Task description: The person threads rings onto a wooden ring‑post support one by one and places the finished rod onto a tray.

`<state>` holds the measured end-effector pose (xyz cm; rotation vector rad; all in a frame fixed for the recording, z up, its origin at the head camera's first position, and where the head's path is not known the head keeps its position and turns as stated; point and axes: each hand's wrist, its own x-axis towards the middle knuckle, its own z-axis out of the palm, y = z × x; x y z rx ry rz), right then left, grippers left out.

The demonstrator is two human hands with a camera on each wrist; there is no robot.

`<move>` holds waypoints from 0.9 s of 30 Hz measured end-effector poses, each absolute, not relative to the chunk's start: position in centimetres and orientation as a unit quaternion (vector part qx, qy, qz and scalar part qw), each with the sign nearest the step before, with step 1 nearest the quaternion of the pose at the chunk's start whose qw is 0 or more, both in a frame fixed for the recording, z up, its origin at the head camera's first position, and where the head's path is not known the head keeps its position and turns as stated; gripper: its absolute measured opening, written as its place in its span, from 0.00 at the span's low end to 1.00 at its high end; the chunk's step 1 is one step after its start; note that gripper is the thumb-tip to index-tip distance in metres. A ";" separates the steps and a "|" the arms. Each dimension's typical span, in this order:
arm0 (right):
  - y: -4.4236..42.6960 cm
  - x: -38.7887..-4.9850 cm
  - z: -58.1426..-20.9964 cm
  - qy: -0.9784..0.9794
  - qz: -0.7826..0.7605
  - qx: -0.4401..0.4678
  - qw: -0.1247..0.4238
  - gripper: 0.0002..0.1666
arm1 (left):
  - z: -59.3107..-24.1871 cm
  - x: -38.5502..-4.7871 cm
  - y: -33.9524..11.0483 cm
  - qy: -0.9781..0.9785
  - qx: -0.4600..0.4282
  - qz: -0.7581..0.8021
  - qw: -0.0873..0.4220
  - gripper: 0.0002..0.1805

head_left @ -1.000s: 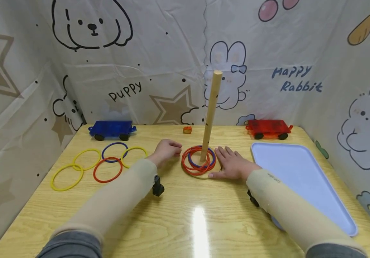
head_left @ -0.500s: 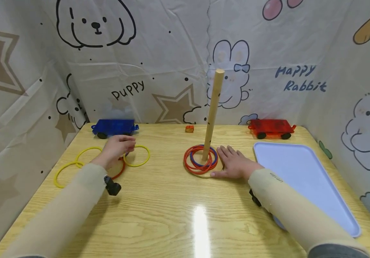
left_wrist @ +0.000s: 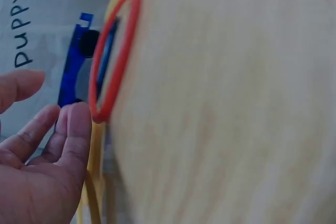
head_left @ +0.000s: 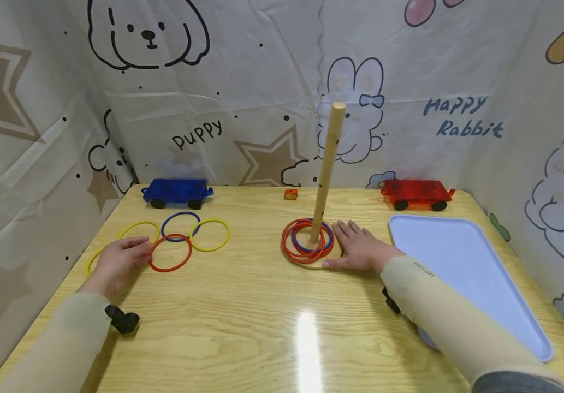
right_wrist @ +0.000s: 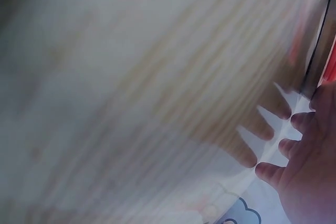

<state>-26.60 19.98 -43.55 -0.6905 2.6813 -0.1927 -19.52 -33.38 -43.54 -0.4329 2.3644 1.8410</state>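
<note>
Wooden rod (head_left: 328, 169) within thin rings (head_left: 284, 241)

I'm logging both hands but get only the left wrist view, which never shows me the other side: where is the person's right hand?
Observer: In the head view, the right hand lies with its fingers spread, just right of a tall, round wooden rod.

Operator: Is there anything around the foot of that rod?

Observer: Yes, thin red and blue rings lie around it; they overlap, so I can't give you a sure count.

Operator: And what is farther right, past the hand?

Observer: A pale lavender rectangular tray with a raised rim, partly hidden by the sleeved right forearm.
</note>
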 end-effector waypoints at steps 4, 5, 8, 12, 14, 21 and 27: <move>20.0 -26.6 -43.6 0.948 -0.073 -0.250 0.183 0.71 | -44.1 -19.3 -32.9 0.811 -0.153 0.562 0.050 0.31; 20.1 -26.6 -43.6 0.948 -0.073 -0.250 0.183 0.71 | -44.2 -19.3 -32.7 0.819 -0.156 0.549 0.048 0.30; 20.0 -26.6 -43.6 0.948 -0.073 -0.251 0.184 0.71 | -44.2 -19.3 -32.4 0.839 -0.165 0.518 0.039 0.28; 19.9 -26.6 -43.5 0.949 -0.070 -0.248 0.183 0.69 | -44.2 -19.3 -32.0 0.852 -0.172 0.493 0.025 0.26; 20.0 -26.5 -43.5 0.949 -0.071 -0.248 0.182 0.68 | -44.2 -19.4 -31.9 0.855 -0.181 0.485 0.021 0.26; 20.0 -26.5 -43.5 0.949 -0.071 -0.248 0.182 0.70 | -44.2 -19.6 -32.0 0.871 -0.194 0.452 -0.004 0.23; 20.3 -26.7 -43.7 0.948 -0.079 -0.254 0.177 0.73 | -43.9 -20.1 -32.0 0.905 -0.161 0.395 0.018 0.24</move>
